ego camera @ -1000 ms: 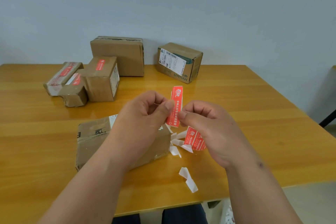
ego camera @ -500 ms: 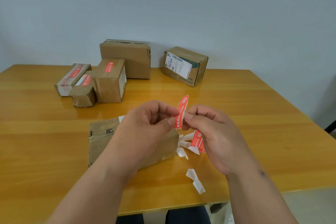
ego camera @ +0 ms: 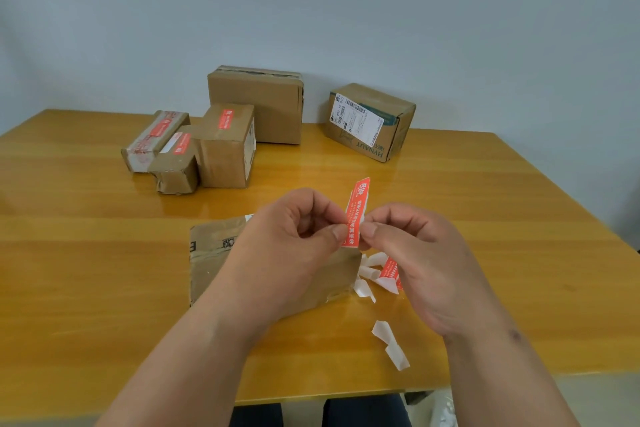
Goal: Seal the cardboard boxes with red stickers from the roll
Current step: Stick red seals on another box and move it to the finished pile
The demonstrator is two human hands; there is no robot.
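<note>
Wooden worktop (ego camera: pixel 104 253), grey wall behind. Left hand (ego camera: pixel 291 246) and right hand (ego camera: pixel 415 260): fingers pinched on upright red sticker (ego camera: pixel 356 211), above flat cardboard box (ego camera: pixel 214 253). White backing scraps (ego camera: pixel 389 343) alongside.

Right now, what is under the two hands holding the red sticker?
Beneath the left hand and right hand lies a flat cardboard box, with white backing scraps and red stickers beside it. The hands cover most of its top and any roll.

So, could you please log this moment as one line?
hands: left and right pinch red sticker | box below unsealed | step: peeling backing
</note>
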